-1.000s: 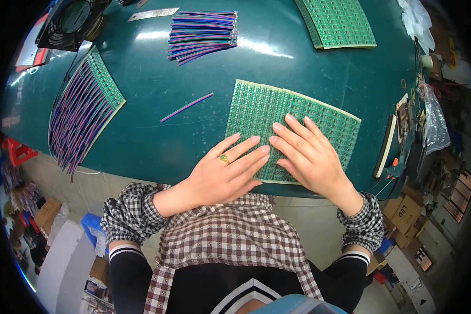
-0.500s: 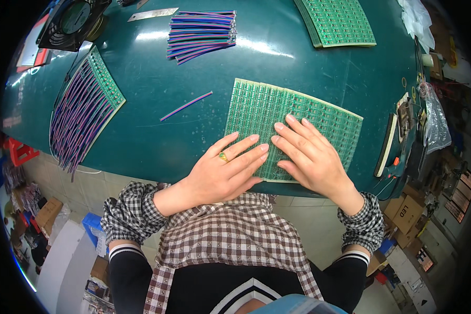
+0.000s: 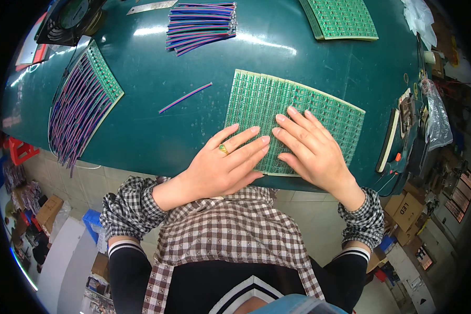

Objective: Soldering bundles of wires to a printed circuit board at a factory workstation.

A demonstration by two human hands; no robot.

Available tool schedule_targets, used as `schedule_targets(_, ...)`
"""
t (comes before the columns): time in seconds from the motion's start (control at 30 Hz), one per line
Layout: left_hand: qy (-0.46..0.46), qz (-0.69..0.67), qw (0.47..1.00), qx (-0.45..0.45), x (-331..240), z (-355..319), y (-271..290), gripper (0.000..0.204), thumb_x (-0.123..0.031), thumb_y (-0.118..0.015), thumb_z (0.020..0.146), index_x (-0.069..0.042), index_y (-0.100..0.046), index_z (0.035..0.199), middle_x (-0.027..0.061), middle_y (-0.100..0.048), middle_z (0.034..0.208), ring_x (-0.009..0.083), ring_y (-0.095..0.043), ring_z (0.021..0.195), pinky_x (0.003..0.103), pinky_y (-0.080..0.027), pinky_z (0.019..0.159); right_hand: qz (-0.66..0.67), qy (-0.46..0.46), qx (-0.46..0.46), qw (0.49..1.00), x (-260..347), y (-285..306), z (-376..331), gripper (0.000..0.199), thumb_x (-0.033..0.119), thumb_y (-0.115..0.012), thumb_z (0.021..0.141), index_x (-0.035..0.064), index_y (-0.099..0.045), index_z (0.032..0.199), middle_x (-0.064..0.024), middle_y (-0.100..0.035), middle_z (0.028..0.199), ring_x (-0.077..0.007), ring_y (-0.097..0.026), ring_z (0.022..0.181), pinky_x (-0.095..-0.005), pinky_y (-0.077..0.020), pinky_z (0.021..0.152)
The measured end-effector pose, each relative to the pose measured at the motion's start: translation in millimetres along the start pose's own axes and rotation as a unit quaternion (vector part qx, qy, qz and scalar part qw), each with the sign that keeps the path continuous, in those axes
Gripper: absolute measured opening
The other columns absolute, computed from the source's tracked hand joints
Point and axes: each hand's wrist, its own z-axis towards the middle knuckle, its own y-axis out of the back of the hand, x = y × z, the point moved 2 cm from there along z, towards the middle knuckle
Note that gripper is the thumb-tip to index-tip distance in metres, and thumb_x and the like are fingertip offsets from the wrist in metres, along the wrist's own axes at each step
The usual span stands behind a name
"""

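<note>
One left hand (image 3: pixel 222 166), one right hand (image 3: pixel 315 153), palm-down, slightly apart, resting on green circuit boards (image 3: pixel 257 103)

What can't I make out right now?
Head view, part of the green circuit boards: hidden under the left hand and right hand.
Head view, fine detail on them: too small.
Head view, far end of the stacked boards: cut off by the upper edge.
Head view, top of the black fan: cut off there too.

Dark lettering on a brown carton (image 3: pixel 407 210)
One short word in capitals is printed across the face of the carton at the lower right; markings on the green circuit boards (image 3: pixel 261 102) are too small to read.
</note>
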Motion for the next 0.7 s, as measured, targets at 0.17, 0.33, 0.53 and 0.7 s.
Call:
schedule_targets(0.17, 0.003, -0.011, 1.0, -0.004, -2, 1, 2, 0.061, -0.038, -0.078, 0.079, -0.005, -0.063, 0.128, 0.0075, -0.058, 0.139, 0.0276, -0.053, 0.132, 0.049, -0.039, 0.11, -0.062, -0.045, -0.059, 0.995, -16, 9, 7, 0.049, 0.02, -0.073, 0.086, 0.0096, -0.06, 0.132, -0.0116, -0.056, 0.14, -0.0331, -0.05, 0.134, -0.0558, -0.0349, 0.112)
schedule_targets(0.33, 0.014, 0.001, 1.0, -0.012, -7, 5, -3, 0.063, -0.041, -0.078, 0.078, -0.008, -0.063, 0.128, 0.008, -0.059, 0.137, 0.0289, -0.054, 0.129, 0.05, -0.04, 0.109, -0.101, -0.117, -0.157, 0.975, -49, 14, 19, 0.042, 0.016, -0.071, 0.088, 0.0075, -0.061, 0.128, -0.0126, -0.062, 0.127, -0.0342, -0.057, 0.123, -0.0501, -0.0426, 0.105)
schedule_targets(0.53, 0.008, 0.021, 0.999, -0.039, -7, 6, -8, 0.058, -0.039, -0.077, 0.077, -0.009, -0.065, 0.125, 0.0075, -0.058, 0.132, 0.0287, -0.053, 0.128, 0.052, -0.042, 0.106, -0.04, -0.153, -0.17, 0.973, -56, 5, 19, 0.025, 0.014, -0.071, 0.088, 0.0057, -0.068, 0.112, -0.0104, -0.065, 0.102, -0.0286, -0.061, 0.097, -0.038, -0.0502, 0.084)
schedule_targets(0.7, 0.014, 0.027, 0.999, -0.028, -6, 5, -11, 0.059, -0.04, -0.08, 0.076, -0.012, -0.065, 0.126, 0.0065, -0.06, 0.133, 0.0287, -0.056, 0.126, 0.051, -0.041, 0.107, -0.031, -0.158, -0.175, 0.971, -57, 5, 18, 0.025, 0.015, -0.071, 0.088, 0.0063, -0.068, 0.112, -0.0101, -0.066, 0.102, -0.0281, -0.062, 0.097, -0.0381, -0.0502, 0.084)
